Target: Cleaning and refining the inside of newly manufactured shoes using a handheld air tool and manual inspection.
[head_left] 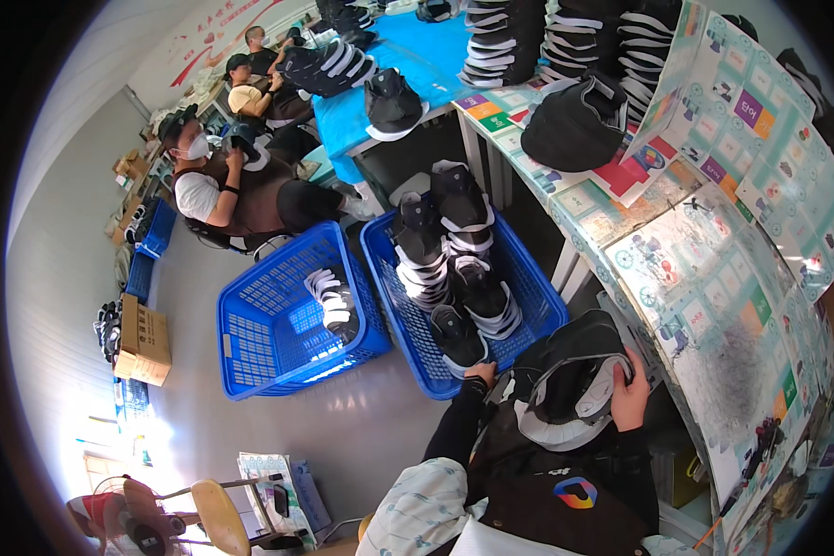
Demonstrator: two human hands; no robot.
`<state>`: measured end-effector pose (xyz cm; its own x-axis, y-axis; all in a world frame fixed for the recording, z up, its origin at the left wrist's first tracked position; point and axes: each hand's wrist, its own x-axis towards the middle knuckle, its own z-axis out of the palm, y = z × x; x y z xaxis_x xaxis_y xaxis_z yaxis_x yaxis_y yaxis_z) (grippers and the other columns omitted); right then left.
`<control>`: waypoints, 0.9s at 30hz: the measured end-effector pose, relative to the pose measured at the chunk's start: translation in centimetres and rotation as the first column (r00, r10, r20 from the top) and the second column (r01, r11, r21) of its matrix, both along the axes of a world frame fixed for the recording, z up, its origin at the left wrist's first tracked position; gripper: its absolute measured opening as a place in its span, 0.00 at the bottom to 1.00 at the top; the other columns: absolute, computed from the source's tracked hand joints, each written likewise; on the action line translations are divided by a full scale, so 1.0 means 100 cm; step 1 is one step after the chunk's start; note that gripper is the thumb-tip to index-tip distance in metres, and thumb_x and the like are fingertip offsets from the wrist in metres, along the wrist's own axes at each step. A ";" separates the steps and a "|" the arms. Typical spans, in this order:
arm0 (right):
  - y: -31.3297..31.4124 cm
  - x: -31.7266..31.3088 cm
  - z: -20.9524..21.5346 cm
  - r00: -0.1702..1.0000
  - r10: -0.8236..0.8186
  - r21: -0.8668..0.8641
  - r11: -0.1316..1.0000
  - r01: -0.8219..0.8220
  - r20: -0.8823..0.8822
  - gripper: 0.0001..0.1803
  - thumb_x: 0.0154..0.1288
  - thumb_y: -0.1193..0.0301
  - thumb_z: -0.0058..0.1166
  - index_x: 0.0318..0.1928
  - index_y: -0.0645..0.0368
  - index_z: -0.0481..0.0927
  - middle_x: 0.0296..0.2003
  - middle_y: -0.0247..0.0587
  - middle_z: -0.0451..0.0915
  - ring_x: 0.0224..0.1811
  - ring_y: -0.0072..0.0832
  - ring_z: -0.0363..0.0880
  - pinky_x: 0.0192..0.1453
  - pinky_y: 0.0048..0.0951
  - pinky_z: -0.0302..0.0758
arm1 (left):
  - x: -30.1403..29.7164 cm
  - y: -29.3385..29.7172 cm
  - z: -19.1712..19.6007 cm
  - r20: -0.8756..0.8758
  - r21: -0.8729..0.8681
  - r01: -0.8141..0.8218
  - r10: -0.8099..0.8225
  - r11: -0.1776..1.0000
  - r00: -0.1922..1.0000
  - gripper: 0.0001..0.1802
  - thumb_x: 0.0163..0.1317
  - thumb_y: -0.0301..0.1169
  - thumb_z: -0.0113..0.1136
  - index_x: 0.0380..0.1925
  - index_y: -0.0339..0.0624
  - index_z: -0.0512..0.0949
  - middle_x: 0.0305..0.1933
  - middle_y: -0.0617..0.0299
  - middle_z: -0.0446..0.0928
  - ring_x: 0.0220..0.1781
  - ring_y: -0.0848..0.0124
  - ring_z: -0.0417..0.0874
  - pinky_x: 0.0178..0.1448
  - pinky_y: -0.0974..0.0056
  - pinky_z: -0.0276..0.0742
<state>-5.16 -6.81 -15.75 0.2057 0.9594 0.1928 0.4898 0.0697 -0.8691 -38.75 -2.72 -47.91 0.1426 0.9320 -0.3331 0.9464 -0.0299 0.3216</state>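
My right hand grips the edge of a black cap with a pale brim and lining. The cap is tilted over my lap, its inside partly showing. My left hand is at the near corner of a blue plastic basket, its fingers curled beside the brim of a black cap in it. Whether it grips that brim or the basket's rim is not plain. Several stacks of black caps with white brims fill this basket.
A second blue basket holds a small cap stack. To the right is a worktable with a patterned cover, a cap and tall cap stacks. Three masked people sit at the far left, one person handling a cap.
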 end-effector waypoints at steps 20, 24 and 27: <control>0.027 -0.047 -0.001 0.977 0.137 0.072 0.989 -0.126 -0.165 0.19 0.73 0.73 0.55 0.63 0.62 0.76 0.50 0.53 0.84 0.53 0.35 0.84 0.60 0.32 0.76 | -0.019 -0.039 0.462 0.415 0.847 -0.320 -0.150 0.425 0.897 0.26 0.59 0.21 0.60 0.60 0.35 0.74 0.70 0.44 0.71 0.75 0.44 0.68 0.78 0.47 0.59; 0.037 -0.043 -0.008 0.990 0.106 0.091 0.991 -0.097 -0.098 0.19 0.74 0.72 0.55 0.62 0.62 0.76 0.50 0.52 0.85 0.53 0.35 0.85 0.59 0.33 0.76 | -0.005 -0.033 0.477 0.581 0.806 -0.508 -0.240 0.304 0.778 0.39 0.57 0.30 0.66 0.69 0.35 0.66 0.75 0.39 0.64 0.79 0.41 0.59 0.80 0.44 0.50; 0.034 -0.047 0.010 0.993 0.109 0.126 0.987 -0.103 -0.041 0.19 0.74 0.71 0.55 0.63 0.60 0.76 0.47 0.57 0.84 0.50 0.41 0.86 0.56 0.34 0.78 | -0.016 -0.046 0.499 0.460 0.852 -0.510 -0.298 -0.117 0.837 0.48 0.57 0.38 0.66 0.74 0.34 0.54 0.70 0.40 0.67 0.78 0.38 0.58 0.81 0.40 0.44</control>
<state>-9.90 -3.44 -14.74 0.1158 0.9457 0.3036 0.4322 0.2272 -0.8727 -40.31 -7.29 1.95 -0.2893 0.1646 0.9430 0.7426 -0.5830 0.3296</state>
